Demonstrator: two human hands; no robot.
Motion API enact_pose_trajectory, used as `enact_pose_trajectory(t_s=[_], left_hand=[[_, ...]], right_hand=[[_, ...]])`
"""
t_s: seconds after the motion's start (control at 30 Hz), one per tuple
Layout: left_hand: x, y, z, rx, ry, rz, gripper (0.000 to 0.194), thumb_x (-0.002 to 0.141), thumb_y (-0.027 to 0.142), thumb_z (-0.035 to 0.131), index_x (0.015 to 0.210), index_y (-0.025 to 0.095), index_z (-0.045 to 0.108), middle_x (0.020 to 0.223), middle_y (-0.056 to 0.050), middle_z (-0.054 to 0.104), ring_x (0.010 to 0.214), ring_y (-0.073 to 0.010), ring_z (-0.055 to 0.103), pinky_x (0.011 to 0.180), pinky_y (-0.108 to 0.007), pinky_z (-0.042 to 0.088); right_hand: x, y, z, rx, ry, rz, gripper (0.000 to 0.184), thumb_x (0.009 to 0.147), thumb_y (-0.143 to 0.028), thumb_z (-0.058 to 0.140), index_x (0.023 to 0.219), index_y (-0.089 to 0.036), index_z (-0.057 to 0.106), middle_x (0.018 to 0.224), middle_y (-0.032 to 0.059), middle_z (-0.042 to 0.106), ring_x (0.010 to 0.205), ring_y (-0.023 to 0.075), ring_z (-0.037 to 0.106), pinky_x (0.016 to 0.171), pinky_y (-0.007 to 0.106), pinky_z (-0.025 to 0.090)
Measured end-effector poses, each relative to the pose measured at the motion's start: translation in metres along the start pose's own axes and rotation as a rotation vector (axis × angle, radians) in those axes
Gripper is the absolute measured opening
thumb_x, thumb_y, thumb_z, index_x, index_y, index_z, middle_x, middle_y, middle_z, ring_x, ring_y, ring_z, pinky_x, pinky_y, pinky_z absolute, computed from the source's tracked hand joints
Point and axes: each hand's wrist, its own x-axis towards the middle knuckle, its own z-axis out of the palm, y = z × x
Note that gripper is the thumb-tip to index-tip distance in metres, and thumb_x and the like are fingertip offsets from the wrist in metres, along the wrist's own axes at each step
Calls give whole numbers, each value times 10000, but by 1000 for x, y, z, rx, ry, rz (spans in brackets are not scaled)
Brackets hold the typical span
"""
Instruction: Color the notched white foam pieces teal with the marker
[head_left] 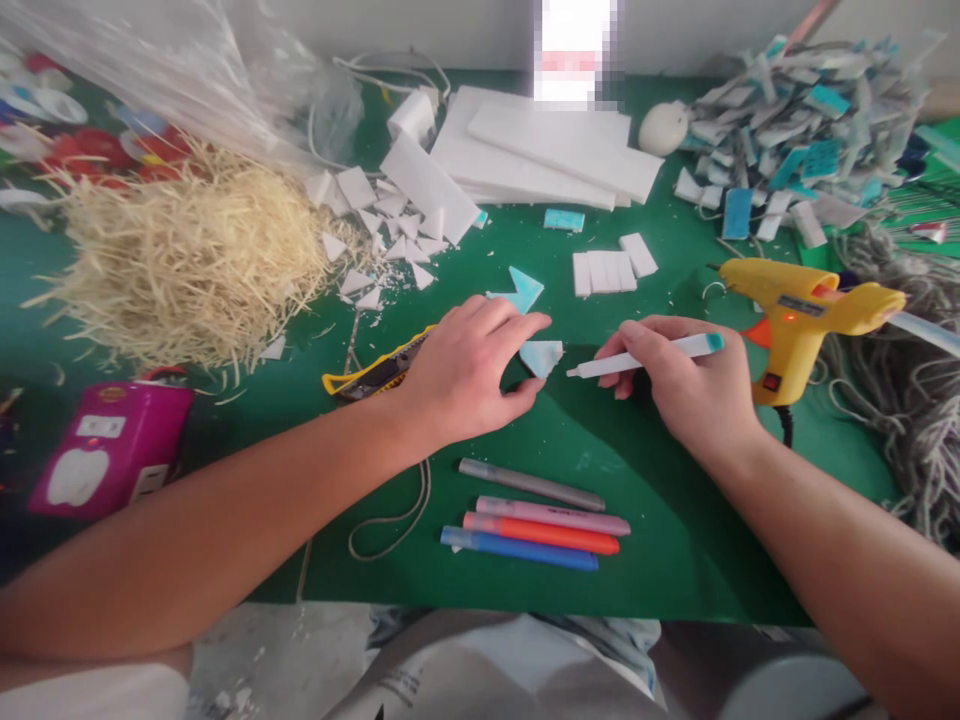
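My left hand (476,375) rests on the green table, its thumb and fingers closed around a small foam piece (543,356) tinted light blue on top. Just beyond those fingers lies a light-blue notched foam piece (523,291). Pinched in my right hand (694,385) is a white marker with a teal end (645,357). Its tip points left, a short gap from the foam piece. A yellow utility knife (379,370) lies partly hidden under my left hand and wrist. Nearer my body are grey (531,484), pink (553,515), orange (541,533) and blue (519,549) markers.
A yellow glue gun (799,320) stands right of my right hand. Straw (195,260) and white foam scraps (394,215) are on the left, by a magenta box (112,450). Foam sheets (525,155), white strips (604,271) and a heap of blue-white pieces (810,130) lie behind.
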Motion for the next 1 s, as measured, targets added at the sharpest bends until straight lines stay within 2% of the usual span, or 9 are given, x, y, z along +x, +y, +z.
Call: enact_pose_trajectory(t_s=[0.17,0.3,0.43,0.57,0.73,0.9,1.0], left_hand=[[0,0,0,5,-15,-15,398,955,295,598,1319,137,633,1106,-115,695,1011,-278,646,881,-410,544],[0,0,0,-1,8,3,396,954,288,587,1304,113,645,1079,-121,695,984,-283,650,858,-417,549],[0,0,0,9,6,-1,400,956,291,585,1313,122,646,1096,-122,693,993,-281,647,861,-410,551],[0,1,1,9,19,-1,397,948,287,594,1300,114,651,1078,-120,691,979,-284,645,853,-416,556],[0,1,1,11,-1,-12,392,951,289,599,1310,135,638,1103,-117,693,999,-277,644,875,-413,552],[1,1,0,0,0,-8,387,954,283,584,1301,123,645,1090,-126,698,992,-284,644,859,-415,552],[1,1,-1,1,-14,-14,392,952,285,591,1309,131,642,1099,-124,700,1003,-285,645,870,-415,549]], right_hand=[[0,2,-1,-4,38,-11,222,918,-289,744,705,-239,785,631,6,735,481,128,620,521,277,523],[0,1,0,-7,13,0,300,903,-311,734,611,-242,748,540,2,678,441,132,575,473,282,487],[0,0,0,-3,62,-2,211,894,-289,737,693,-248,788,620,10,730,491,139,611,524,289,516],[0,0,0,-19,12,5,300,894,-319,736,603,-246,741,533,2,667,430,131,554,452,285,467],[-1,1,1,-9,60,-12,208,911,-310,740,720,-240,785,636,10,738,492,130,608,530,281,525],[-2,-1,0,-9,13,7,293,912,-320,730,630,-243,753,561,4,692,455,133,576,486,284,499],[-2,-1,-1,-2,50,1,218,903,-331,755,702,-249,779,616,3,727,495,142,612,526,289,525]])
